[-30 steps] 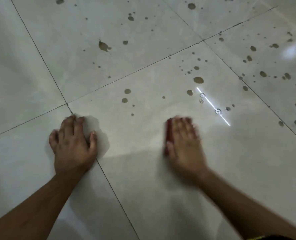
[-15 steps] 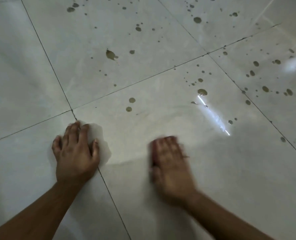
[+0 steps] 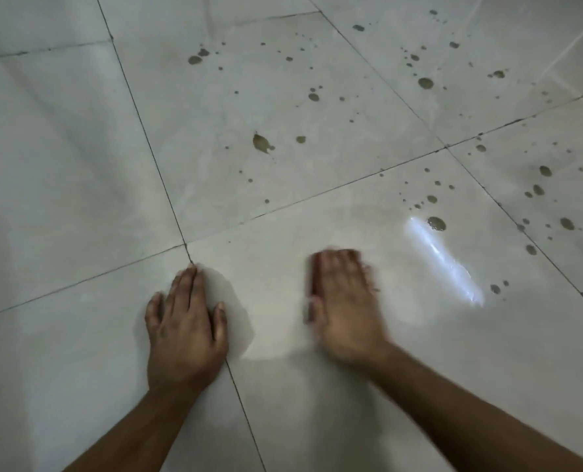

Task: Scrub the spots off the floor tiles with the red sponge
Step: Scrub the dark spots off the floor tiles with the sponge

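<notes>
My right hand (image 3: 346, 308) lies flat and blurred on the pale floor tile, pressing down on the red sponge (image 3: 314, 274), of which only a thin red edge shows at the hand's left side. My left hand (image 3: 186, 327) rests flat on the floor over a grout line, fingers apart, holding nothing. Brown spots remain ahead: a large one (image 3: 436, 223) beside a bright light streak, a splat (image 3: 261, 143) on the tile beyond, and several smaller ones to the right (image 3: 495, 288).
Dark grout lines cross near my left fingertips (image 3: 185, 245). The tile around my right hand looks wet and smeared. More spots (image 3: 425, 83) dot the far tiles. A bright reflection (image 3: 443, 262) lies right of my right hand.
My right hand has swept the sponge across the near tile, and the two spots left of it are gone. The view has tilted down, so hands sit lower. My left hand stayed put.
</notes>
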